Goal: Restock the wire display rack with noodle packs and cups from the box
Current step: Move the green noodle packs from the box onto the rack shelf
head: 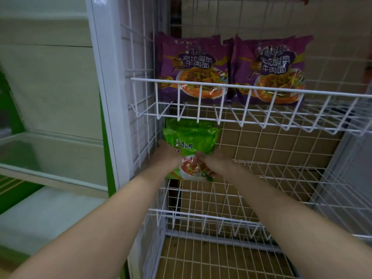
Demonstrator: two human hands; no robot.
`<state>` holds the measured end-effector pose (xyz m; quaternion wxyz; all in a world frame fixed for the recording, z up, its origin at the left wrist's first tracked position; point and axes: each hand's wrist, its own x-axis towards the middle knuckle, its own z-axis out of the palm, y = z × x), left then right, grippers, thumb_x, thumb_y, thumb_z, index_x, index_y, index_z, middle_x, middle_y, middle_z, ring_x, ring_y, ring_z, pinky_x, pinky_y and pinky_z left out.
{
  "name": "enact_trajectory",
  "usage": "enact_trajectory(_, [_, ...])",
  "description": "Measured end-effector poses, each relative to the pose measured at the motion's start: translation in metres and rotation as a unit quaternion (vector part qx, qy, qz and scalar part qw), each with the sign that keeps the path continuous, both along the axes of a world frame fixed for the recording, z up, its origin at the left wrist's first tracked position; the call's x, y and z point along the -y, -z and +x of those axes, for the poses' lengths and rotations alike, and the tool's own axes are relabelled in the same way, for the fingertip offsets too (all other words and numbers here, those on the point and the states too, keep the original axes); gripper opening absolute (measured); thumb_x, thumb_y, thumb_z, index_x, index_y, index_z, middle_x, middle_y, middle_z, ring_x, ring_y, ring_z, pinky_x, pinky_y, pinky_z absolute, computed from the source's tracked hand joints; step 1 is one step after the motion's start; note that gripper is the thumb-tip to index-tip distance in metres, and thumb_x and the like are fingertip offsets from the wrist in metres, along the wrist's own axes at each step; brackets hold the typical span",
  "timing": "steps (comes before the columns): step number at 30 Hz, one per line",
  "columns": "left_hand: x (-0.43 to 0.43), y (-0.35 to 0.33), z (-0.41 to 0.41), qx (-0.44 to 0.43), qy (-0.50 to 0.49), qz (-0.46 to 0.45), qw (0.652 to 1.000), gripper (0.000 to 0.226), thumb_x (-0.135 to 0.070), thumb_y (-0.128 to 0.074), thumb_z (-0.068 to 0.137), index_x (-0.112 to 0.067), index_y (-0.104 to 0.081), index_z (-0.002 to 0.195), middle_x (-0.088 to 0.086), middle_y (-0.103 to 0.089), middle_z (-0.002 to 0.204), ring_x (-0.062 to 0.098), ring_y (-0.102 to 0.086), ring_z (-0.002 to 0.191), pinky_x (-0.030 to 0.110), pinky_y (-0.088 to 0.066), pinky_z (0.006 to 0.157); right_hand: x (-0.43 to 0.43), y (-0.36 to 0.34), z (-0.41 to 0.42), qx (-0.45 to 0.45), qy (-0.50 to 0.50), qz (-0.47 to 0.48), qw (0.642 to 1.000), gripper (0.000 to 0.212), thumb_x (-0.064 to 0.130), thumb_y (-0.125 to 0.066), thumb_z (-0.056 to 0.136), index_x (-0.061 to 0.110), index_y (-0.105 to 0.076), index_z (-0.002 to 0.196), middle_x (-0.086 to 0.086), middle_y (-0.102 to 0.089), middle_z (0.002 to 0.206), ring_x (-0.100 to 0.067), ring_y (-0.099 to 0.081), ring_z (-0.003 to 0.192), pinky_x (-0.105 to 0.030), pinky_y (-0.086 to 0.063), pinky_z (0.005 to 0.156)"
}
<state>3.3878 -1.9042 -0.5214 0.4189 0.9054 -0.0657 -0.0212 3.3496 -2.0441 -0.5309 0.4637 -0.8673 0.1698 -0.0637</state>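
Observation:
Both my hands reach into the middle shelf of the white wire display rack (201, 85). My left hand (168, 155) holds the left side of a green noodle pack (191, 143), and my right hand (214, 161) holds its right side. The pack stands upright at the shelf's far left corner, with more green packs behind it. On the shelf above, two stacks of purple noodle packs (194, 67) (269, 69) stand side by side behind the front rail. The box is not in view.
The lower wire shelf (211, 220) sits below my arms. Brown cardboard (281, 146) shows behind the rack's back grid. A white and green glass-topped freezer (50, 158) stands to the left, close against the rack's side.

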Motion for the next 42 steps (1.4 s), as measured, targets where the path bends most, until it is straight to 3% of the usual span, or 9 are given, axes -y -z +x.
enact_trajectory(4, [0.0, 0.001, 0.001, 0.007, 0.006, 0.015, 1.0, 0.058, -0.018, -0.05, 0.097, -0.005, -0.023, 0.146, 0.012, -0.057, 0.125, 0.022, -0.052, 0.089, 0.033, -0.041, 0.075, 0.002, -0.001, -0.004, -0.016, -0.003, -0.005, 1.0, 0.057, 0.044, -0.059, 0.094, 0.02, -0.041, 0.142, -0.01, -0.057, 0.136, -0.032, -0.059, 0.117, -0.044, -0.054, 0.093])
enact_trajectory(8, [0.002, 0.003, -0.005, 0.013, -0.007, 0.016, 1.0, 0.066, -0.018, -0.052, 0.095, -0.003, -0.016, 0.148, 0.016, -0.051, 0.135, 0.034, -0.055, 0.115, 0.039, -0.046, 0.089, 0.003, 0.001, -0.006, -0.015, -0.001, 0.005, 1.0, 0.059, 0.045, -0.058, 0.094, 0.019, -0.038, 0.143, -0.01, -0.054, 0.14, -0.031, -0.055, 0.124, -0.045, -0.048, 0.102])
enact_trajectory(11, [0.002, 0.007, -0.018, 0.106, -0.019, 0.068, 0.992, 0.072, -0.025, -0.054, 0.093, -0.006, -0.014, 0.149, 0.019, -0.043, 0.142, 0.037, -0.044, 0.128, 0.047, -0.039, 0.1, 0.007, 0.002, -0.012, -0.023, 0.009, 0.014, 1.0, 0.063, 0.054, -0.054, 0.093, 0.019, -0.039, 0.142, -0.01, -0.056, 0.137, -0.029, -0.056, 0.122, -0.035, -0.048, 0.094])
enact_trajectory(14, [0.005, 0.005, -0.026, 0.16, -0.023, 0.099, 0.982, 0.068, -0.03, -0.047, 0.095, -0.006, -0.014, 0.15, 0.019, -0.033, 0.148, 0.036, -0.035, 0.134, 0.047, -0.032, 0.107, 0.012, 0.0, -0.016, -0.005, 0.038, 0.002, 0.999, 0.076, 0.065, -0.048, 0.09, 0.015, -0.033, 0.146, -0.013, -0.051, 0.142, -0.033, -0.053, 0.125, -0.045, -0.046, 0.102])
enact_trajectory(26, [0.066, -0.009, -0.12, 0.252, -0.006, 0.08, 0.964, 0.046, -0.026, -0.043, 0.098, -0.011, -0.037, 0.141, 0.012, -0.044, 0.139, 0.03, -0.04, 0.129, 0.043, -0.037, 0.102, 0.058, -0.021, -0.108, 0.094, 0.102, 0.03, 0.99, 0.089, 0.071, -0.043, 0.086, 0.015, -0.026, 0.153, -0.005, -0.038, 0.155, -0.028, -0.045, 0.136, -0.043, -0.038, 0.111])
enact_trajectory(28, [0.098, -0.012, -0.149, 0.262, 0.019, 0.033, 0.964, 0.041, -0.027, -0.043, 0.098, -0.015, -0.04, 0.137, 0.008, -0.045, 0.136, 0.027, -0.041, 0.126, 0.041, -0.039, 0.098, 0.078, -0.025, -0.141, 0.112, 0.122, 0.022, 0.986, 0.07, 0.058, -0.042, 0.095, 0.017, -0.031, 0.152, -0.002, -0.04, 0.154, -0.026, -0.042, 0.137, -0.034, -0.036, 0.108])
enact_trajectory(32, [0.159, -0.011, -0.219, 0.27, 0.088, -0.086, 0.955, 0.031, -0.024, -0.045, 0.096, -0.017, -0.05, 0.126, 0.004, -0.053, 0.126, 0.022, -0.049, 0.117, 0.036, -0.042, 0.094, 0.116, -0.028, -0.218, 0.161, 0.133, 0.044, 0.977, 0.041, 0.046, -0.044, 0.099, 0.022, -0.054, 0.131, -0.002, -0.064, 0.123, -0.021, -0.062, 0.108, -0.037, -0.05, 0.094])
enact_trajectory(37, [0.238, -0.004, -0.313, 0.286, 0.188, -0.185, 0.921, 0.016, -0.016, -0.046, 0.094, -0.022, -0.054, 0.107, -0.006, -0.053, 0.106, 0.016, -0.053, 0.104, 0.042, -0.048, 0.089, 0.184, -0.024, -0.338, 0.162, 0.165, 0.1, 0.968, 0.019, 0.036, -0.047, 0.101, 0.023, -0.06, 0.108, 0.0, -0.07, 0.093, -0.014, -0.071, 0.078, -0.04, -0.062, 0.071])
enact_trajectory(42, [0.314, 0.021, -0.398, 0.283, 0.291, -0.216, 0.888, 0.015, -0.012, -0.046, 0.089, -0.019, -0.055, 0.099, -0.005, -0.054, 0.099, 0.017, -0.054, 0.099, 0.037, -0.047, 0.084, 0.253, -0.008, -0.44, 0.167, 0.231, 0.099, 0.953, 0.025, 0.027, -0.045, 0.102, 0.01, -0.062, 0.11, -0.002, -0.067, 0.071, -0.023, -0.064, 0.065, -0.05, -0.057, 0.067])
